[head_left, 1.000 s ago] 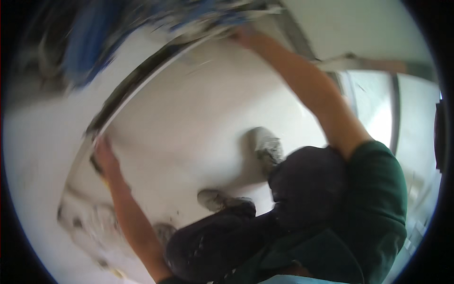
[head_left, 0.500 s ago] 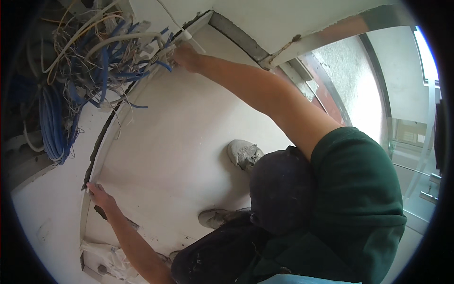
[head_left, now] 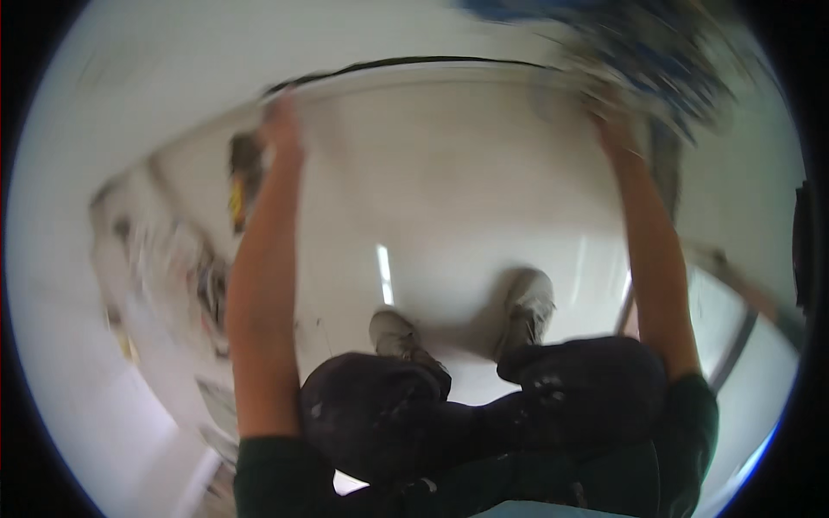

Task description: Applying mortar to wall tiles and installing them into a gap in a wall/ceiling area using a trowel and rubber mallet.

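Note:
A long pale strip [head_left: 432,76] runs along the foot of the wall, with a dark, rough gap [head_left: 414,60] above its edge. My left hand [head_left: 281,125] reaches to the strip's left end, its fingers smeared by motion. At the right end, my right hand [head_left: 611,121] is by the strip under a tangle of blue and white cables [head_left: 648,52]. Blur and the cables hide its fingers, so I cannot tell what it grips. Both arms stretch forward over the pale floor [head_left: 449,173], one on each side of my knees.
My dusty shoes [head_left: 529,302] stand on the floor between my arms. Beside my left forearm lies a dark thing with a yellow part [head_left: 237,203]. Crumpled, clear plastic [head_left: 168,250] is further left. A dark gap [head_left: 665,168] edges the floor at right.
My view has swung round, so the strip now runs across the top and the cables lie at upper right. Both hands remain near the strip's two ends.

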`<state>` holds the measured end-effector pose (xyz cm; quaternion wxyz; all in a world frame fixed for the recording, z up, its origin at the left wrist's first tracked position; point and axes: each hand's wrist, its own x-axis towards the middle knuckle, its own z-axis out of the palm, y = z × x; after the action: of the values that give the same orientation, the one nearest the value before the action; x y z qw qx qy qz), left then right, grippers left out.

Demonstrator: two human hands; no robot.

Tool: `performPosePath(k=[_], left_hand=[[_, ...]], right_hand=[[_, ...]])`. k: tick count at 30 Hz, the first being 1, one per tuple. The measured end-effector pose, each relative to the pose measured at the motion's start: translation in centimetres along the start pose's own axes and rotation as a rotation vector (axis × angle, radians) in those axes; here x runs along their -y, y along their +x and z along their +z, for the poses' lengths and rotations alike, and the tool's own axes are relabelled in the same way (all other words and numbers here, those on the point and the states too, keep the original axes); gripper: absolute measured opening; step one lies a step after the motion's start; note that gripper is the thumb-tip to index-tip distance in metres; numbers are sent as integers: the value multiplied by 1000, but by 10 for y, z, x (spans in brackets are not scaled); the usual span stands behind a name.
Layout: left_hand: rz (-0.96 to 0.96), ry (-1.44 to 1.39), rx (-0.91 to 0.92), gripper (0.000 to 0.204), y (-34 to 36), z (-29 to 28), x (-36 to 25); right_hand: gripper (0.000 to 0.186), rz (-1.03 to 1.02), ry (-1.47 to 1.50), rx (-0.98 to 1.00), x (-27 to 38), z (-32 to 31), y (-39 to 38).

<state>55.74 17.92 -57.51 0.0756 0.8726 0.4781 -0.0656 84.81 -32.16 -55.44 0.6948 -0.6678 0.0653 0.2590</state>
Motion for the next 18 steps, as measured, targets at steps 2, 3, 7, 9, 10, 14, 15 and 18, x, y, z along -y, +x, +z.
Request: performPosePath(k=[2, 3, 7, 9, 10, 14, 15, 18], left_hand=[[-94, -1134, -346, 65, -11, -1, -10], [-171, -1178, -395, 66, -15, -3, -14], [-184, -1289, -448, 70, -24, -10, -22], [-209, -1235, -562, 69, -24, -13, -23], [-222, -1172, -559, 68, -23, -14, -24], [-301, -1015, -517, 65, -11, -7, -28], [-286, -991, -574, 65, -9, -4, -29], [-277, -1117, -553, 65, -2, 5, -29]], right_hand=[[48, -36, 49, 10, 3, 2, 5], [49, -21, 66, 45, 2, 2, 7], [45, 6, 136, -112, -4, -8, 23], [49, -10, -8, -43, -17, -24, 36], [53, -138, -189, 88, -23, -36, 40], [53, -467, -1009, 137, -36, -58, 58], [52, -355, -807, 20, -35, -57, 56], [49, -7, -33, -98, -23, -40, 39]])
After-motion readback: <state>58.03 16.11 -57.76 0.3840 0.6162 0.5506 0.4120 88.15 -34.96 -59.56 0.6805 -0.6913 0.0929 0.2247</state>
